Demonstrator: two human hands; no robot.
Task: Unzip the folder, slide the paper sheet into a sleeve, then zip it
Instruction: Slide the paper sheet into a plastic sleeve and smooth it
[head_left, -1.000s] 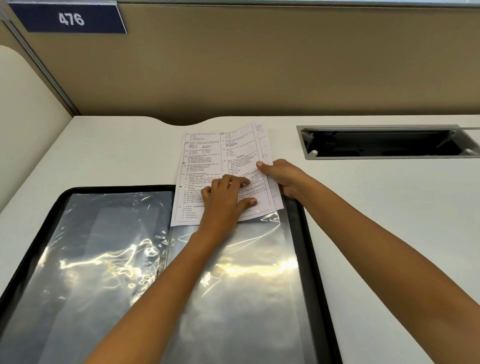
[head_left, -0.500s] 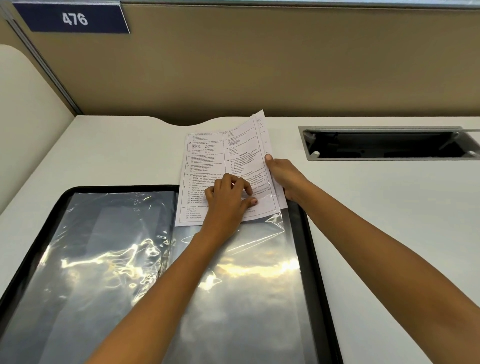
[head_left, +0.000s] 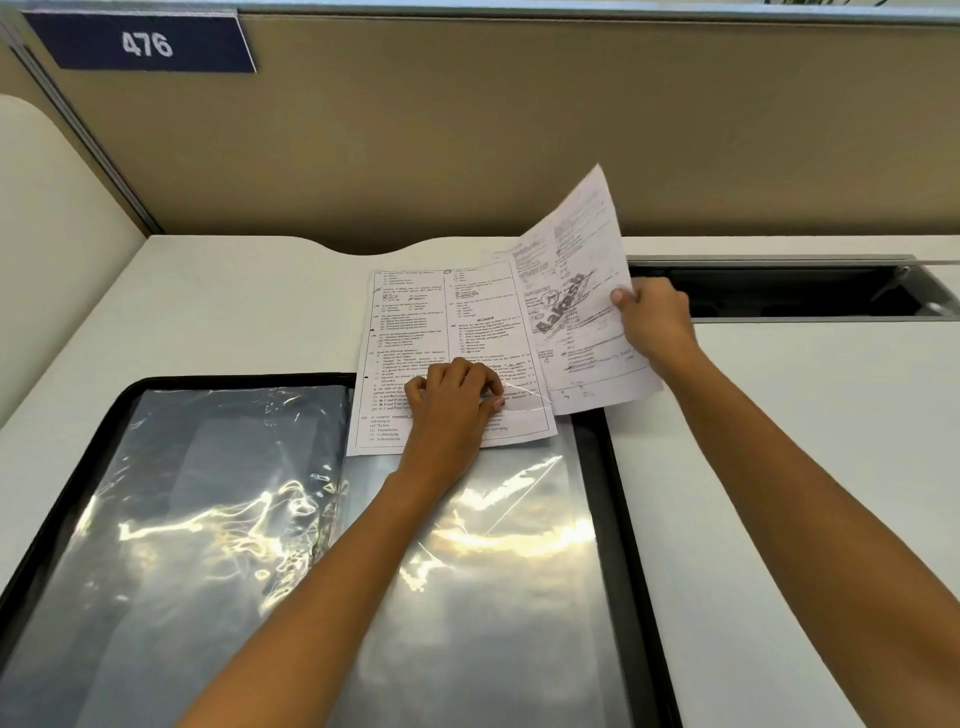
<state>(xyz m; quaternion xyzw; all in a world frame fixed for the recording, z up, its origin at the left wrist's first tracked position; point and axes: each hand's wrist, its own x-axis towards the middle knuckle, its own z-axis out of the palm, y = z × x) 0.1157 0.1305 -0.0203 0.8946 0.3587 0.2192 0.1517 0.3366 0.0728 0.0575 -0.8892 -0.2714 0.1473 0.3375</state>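
The black zip folder lies open flat on the desk, with glossy clear sleeves across both halves. A printed sheet lies over the top edge of the right half, most of it on the desk beyond. My left hand rests on its lower part with curled fingers; its thumb and fingers pinch a strip of the clear sleeve film there. My right hand grips the right edge of a second printed sheet, raised and tilted to the right, its lower corner over the folder's top right corner.
A recessed cable slot opens in the desk just behind my right hand. A tan partition wall with a blue "476" sign closes the back, and a cream side panel stands at left.
My right hand has peeled the second sheet off the first and lifted it up and to the right. My left hand has stayed on the lower sheet.
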